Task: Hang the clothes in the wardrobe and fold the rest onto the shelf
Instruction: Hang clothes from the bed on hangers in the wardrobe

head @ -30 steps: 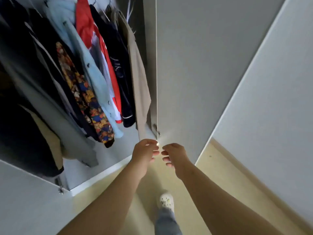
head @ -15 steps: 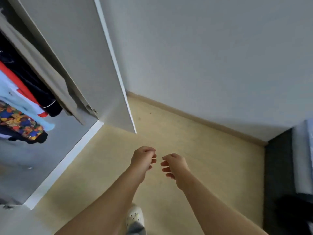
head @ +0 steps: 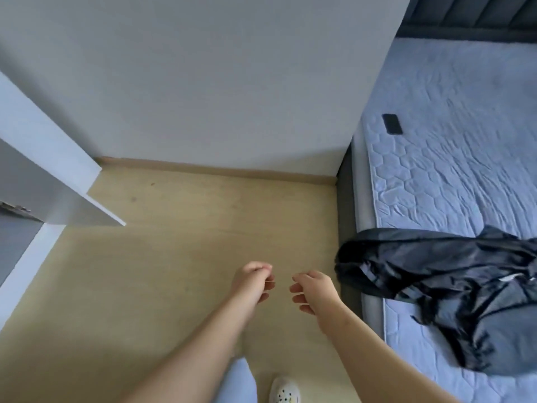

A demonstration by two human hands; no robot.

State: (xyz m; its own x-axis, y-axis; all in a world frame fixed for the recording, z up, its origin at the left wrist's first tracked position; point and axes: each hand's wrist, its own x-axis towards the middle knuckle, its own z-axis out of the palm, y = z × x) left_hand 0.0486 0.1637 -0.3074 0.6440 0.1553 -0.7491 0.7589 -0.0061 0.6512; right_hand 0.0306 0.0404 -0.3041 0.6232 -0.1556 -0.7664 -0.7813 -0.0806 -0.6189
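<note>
Both arms reach out over the pale yellow floor (head: 174, 242), and both hands carry nothing. The left hand (head: 252, 282) hangs with its fingers loosely curled, thumb resting near the fingertips. The right hand (head: 315, 295) sits just beside it, apart from it, fingers slack and bent inward.

Over on the right, a crumpled black shiny jacket (head: 421, 266) lies on the pale blue quilted mattress (head: 450, 175). It is bunched at the mattress edge that borders the floor, with one dark fold spilling over that edge and down the grey bed frame. The right hand is near that fold, not touching it.

Farther up the mattress, close to the same edge, a flat black phone (head: 392, 124) lies well apart from the jacket.

At the left, a white wardrobe door (head: 58, 181) stands open, its corner jutting out over the floor. A plain pale grey wall (head: 203, 82) fills the space between door and bed. Down at the bottom edge, a white clog shoe (head: 284, 391) with small charms peeks in.
</note>
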